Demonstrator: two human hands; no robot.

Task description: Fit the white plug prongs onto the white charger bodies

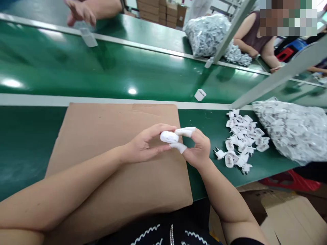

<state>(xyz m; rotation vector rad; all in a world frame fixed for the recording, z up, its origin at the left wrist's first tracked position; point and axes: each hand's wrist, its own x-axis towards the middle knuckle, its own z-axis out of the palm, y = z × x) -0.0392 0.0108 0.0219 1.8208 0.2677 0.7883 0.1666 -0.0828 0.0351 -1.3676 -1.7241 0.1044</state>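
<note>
A green counter with a white far edge [22, 143] carries a flat brown cardboard sheet [102, 126] reaching that edge. Toward the counter's right end lies a bulging clear plastic bag [298, 129], beside a loose heap of small white plastic plugs [241, 137]. Over the sheet, near its right edge, the left hand [141, 144] and white-finger-covered right hand [200, 149] pinch a rounded white plastic piece [169, 137], each grip parted about its thickness. Its long axis runs from hand to hand, both equally near.

White piece [169, 137] has markings too small to read, near plastic bag [298, 131] cut by right edge, co-worker's hand [82, 14] top-left blurred, 1 head [281, 17] pixelated.
</note>
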